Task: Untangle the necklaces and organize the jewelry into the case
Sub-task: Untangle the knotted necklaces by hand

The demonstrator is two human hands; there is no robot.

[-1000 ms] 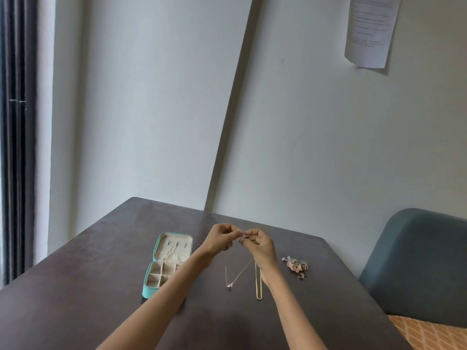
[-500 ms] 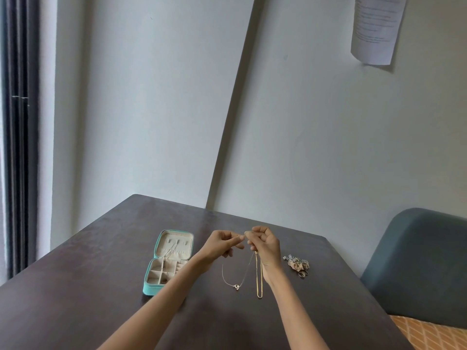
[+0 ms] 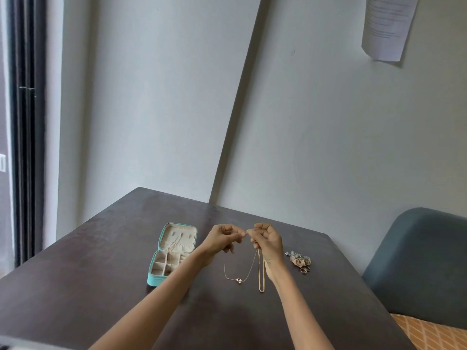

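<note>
- Left hand [image 3: 222, 239]: raised over the table, fingers curled, thumb and forefinger pinching one end of the thin chain [image 3: 250, 267].
- Right hand [image 3: 266, 239]: raised beside it, fingertips almost meeting the left's, pinching the chain's other end; the gold necklace [image 3: 261, 276] hangs from under this same hand.
- Thin chain: a fine rose-toned loop drooping between the hands, its small pendant [image 3: 238, 280] at the bottom, at or just above the tabletop; I cannot tell which.
- Gold necklace: a narrow doubled strand hanging straight, just beside the thin chain's right run. Whether the two are wound together near the right hand cannot be made out.
- Jewelry case [image 3: 173, 253]: teal, open on the dark table [image 3: 101, 261] to the left of the hands, lid laid back, compartments showing.
- Loose jewelry pile [image 3: 299, 261]: rings and small pieces, on the table to the right of the hands, not yet in the case.
- Risk, knot: pulling the hands apart while the strands cross would likely tighten any snag.
- Risk, breakage: the thin chain looks delicate; a sharp tug could snap a link.
- Risk, slip: so small a pinch could lose an end, dropping the chain back against the gold one.
- Risk, scatter: a forearm swept right could knock the pile.
</note>
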